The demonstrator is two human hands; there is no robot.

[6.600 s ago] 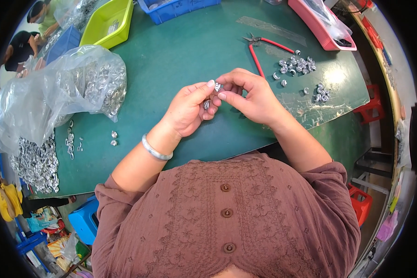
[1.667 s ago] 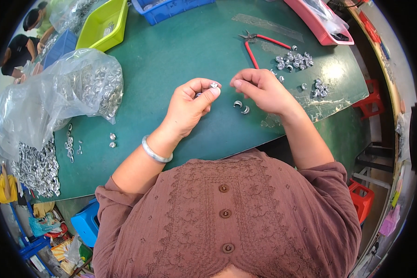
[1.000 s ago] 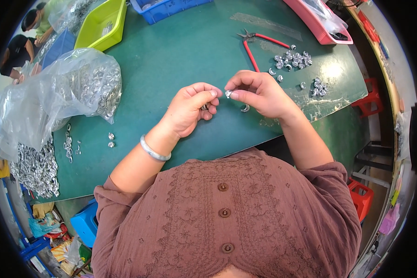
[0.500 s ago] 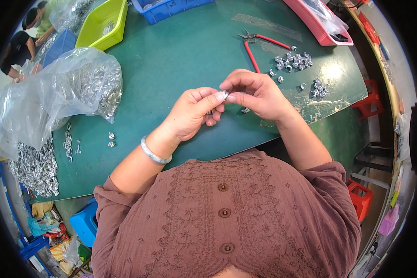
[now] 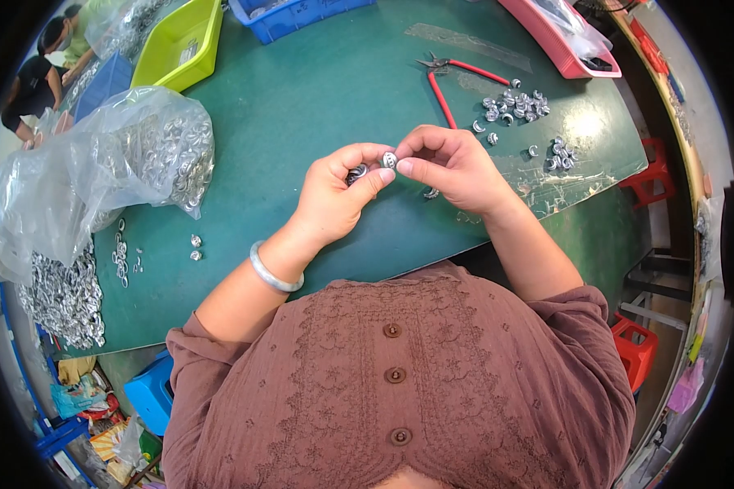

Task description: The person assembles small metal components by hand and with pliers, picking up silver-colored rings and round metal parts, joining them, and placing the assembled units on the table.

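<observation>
Between the thumb and forefinger of my left hand [image 5: 334, 191] is a small round silver metal piece [image 5: 390, 160]. More silver pieces [image 5: 356, 173] sit in the curl of that same hand. My right hand [image 5: 453, 167] meets it from the other side, thumb and forefinger pinched at the edge of the round piece. Just below the right fingers a curved silver piece [image 5: 431, 193] lies on the green table [image 5: 302, 90]. Beyond my right hand are red-handled pliers [image 5: 440, 94], jaws apart, and a scatter of curved silver pieces [image 5: 514, 106].
On the left, a clear plastic bag [image 5: 81, 171] of metal parts lies beside a heap of silver links [image 5: 64, 297]. A green bin [image 5: 208, 53], a blue bin [image 5: 302, 20] and a pink basket [image 5: 559, 57] stand along the far side. Co-workers [image 5: 33, 90] are at far left.
My left hand has turned, so the round piece and the pieces in its curl now show. My right fingers stay at the round piece, nearly in place.
</observation>
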